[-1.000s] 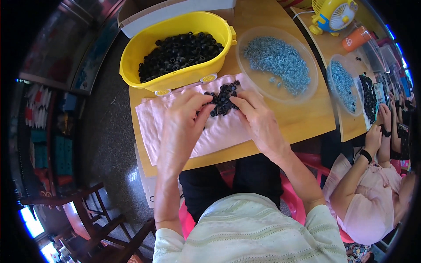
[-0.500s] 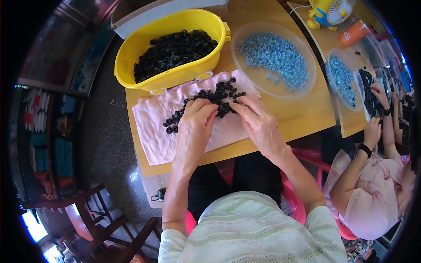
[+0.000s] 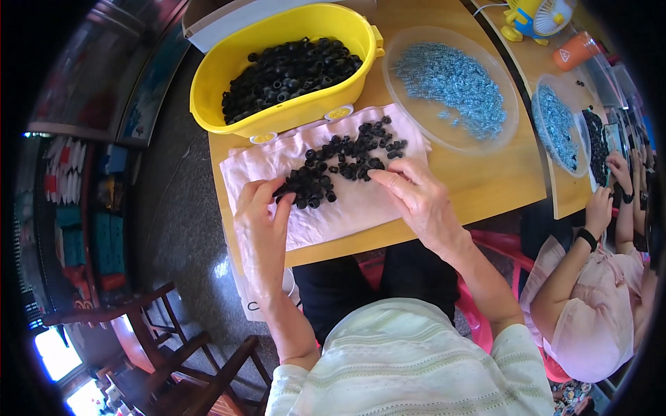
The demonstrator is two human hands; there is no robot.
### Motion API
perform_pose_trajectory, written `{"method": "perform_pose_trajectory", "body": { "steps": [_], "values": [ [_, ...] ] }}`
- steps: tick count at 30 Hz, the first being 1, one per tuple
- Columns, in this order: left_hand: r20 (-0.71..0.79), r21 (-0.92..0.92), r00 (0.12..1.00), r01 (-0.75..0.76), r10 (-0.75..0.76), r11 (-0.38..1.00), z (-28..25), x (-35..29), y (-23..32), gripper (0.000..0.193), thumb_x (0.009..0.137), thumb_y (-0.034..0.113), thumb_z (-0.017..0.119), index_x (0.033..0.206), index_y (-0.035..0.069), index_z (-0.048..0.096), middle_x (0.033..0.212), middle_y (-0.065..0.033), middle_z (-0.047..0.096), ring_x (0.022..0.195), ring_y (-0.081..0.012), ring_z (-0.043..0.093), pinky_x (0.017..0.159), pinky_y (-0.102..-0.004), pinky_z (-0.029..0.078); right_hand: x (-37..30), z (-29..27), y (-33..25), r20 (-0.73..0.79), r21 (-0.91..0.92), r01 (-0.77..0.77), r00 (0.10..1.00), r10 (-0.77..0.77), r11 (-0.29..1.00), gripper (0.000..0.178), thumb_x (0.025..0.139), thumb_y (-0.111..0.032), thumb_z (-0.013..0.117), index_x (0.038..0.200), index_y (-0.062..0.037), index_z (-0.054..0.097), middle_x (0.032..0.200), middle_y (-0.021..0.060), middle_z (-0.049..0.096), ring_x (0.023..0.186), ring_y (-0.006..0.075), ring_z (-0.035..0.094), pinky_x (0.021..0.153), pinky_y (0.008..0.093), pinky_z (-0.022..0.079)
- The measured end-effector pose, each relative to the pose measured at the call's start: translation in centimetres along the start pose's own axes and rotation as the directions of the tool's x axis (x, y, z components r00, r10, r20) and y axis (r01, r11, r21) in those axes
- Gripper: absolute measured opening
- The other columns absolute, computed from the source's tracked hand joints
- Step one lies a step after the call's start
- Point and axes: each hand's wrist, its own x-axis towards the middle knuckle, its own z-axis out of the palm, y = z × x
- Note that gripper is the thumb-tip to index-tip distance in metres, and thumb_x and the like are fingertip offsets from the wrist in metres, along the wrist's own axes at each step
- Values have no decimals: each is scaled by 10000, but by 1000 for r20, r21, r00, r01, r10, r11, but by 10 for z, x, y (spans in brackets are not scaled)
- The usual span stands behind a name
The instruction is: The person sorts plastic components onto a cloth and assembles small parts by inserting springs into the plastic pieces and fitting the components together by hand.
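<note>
Black parts [image 3: 311, 186] lay on a pink cloth [image 3: 347, 215], a yellow tub [image 3: 298, 108] and clear tray [image 3: 435, 126] blocking beyond; bare tabletop [image 3: 479, 187] spread rightward to its edge. Left hand [image 3: 261, 216] was parted beside them; right hand's [image 3: 420, 201] hold, I couldn't tell.

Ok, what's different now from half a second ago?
The left hand has moved left, from the middle of the small hollow black pieces to their left end; whether it grips any is unclear. The right hand stays by their near edge; the yellow tub, clear tray and pink cloth stay put.
</note>
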Motion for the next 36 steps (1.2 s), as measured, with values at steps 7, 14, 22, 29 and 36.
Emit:
{"method": "perform_pose_trajectory", "body": {
  "steps": [7, 14, 22, 29, 36],
  "values": [
    [-179, -9, 976, -126, 122, 992, 4, -5, -4, 179, 804, 19, 692, 982, 10, 684, 919, -98, 613, 713, -172, 584, 624, -269, 475, 8, 1, -17, -39, -14, 2, 999, -3, 1000, 218, 747, 9, 721, 950, -62, 687, 858, 62, 598, 710, 227, 627, 604, 322, 518],
    [-118, -95, 982, -156, 144, 983, 34, -33, 12, 201, 762, 50, 729, 959, 43, 693, 865, -100, 568, 801, -242, 570, 719, -333, 470, 10, 14, -24, -36, 15, -18, 999, 19, 1000, 175, 744, -8, 737, 897, -73, 682, 821, 40, 604, 650, 202, 620, 553, 303, 496],
    [-156, -9, 966, -209, 205, 978, 47, -31, 14, 200, 764, 14, 684, 962, 40, 680, 868, -104, 542, 818, -267, 557, 723, -365, 463, 21, 2, -27, -83, 67, -92, 992, 97, 994, 150, 772, 5, 711, 903, -57, 676, 841, 48, 607, 652, 181, 611, 565, 289, 492],
    [-169, -99, 976, -157, 139, 983, 42, -34, 8, 191, 764, 13, 711, 952, 23, 679, 908, -104, 567, 841, -247, 574, 733, -335, 472, 44, -54, 19, -168, -69, -211, 966, 197, 975, 105, 803, -82, 685, 906, -79, 669, 848, 59, 628, 720, 238, 641, 615, 336, 496],
    [-38, -624, 999, -35, 14, 781, 45, -49, 28, 194, 819, -4, 696, 1005, 10, 642, 1030, -72, 614, 826, -105, 594, 702, -230, 471, 43, -80, 65, -51, -263, -308, 951, 305, 914, 124, 804, -101, 692, 919, -62, 663, 867, 78, 633, 779, 261, 648, 692, 357, 507]
  ]
}}
